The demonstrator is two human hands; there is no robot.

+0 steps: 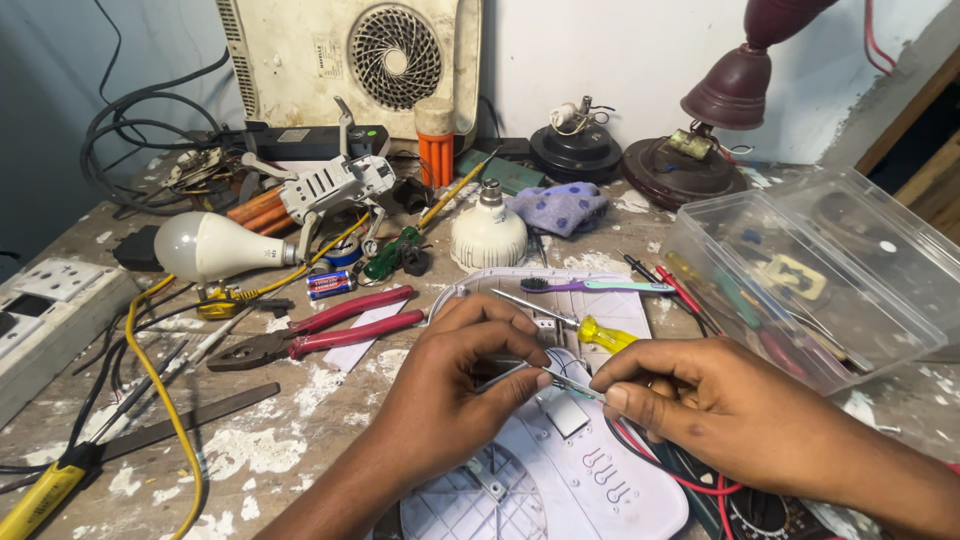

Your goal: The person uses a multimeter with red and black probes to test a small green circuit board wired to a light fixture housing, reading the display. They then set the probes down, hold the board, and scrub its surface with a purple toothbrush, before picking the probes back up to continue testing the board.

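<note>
My left hand [455, 375] and my right hand [690, 395] meet over a white plastic panel [590, 480] lying on the bench. Both pinch a thin metal tool, tweezers by the look of it [570, 385], with its tip at a small grey square part [565, 412] on the panel. A screwdriver with a yellow handle [600, 333] lies on the panel just behind my fingers. Red and black wires [690, 480] run under my right wrist.
Red-handled pliers [330, 330], a purple and teal toothbrush [590, 286], two white bulbs [205, 245] [488, 232], a small grey drone [335, 185], a yellow cable [160, 390] and a clear plastic box of tools [810, 270] crowd the paint-stained bench. A white socket strip [40, 310] sits at left.
</note>
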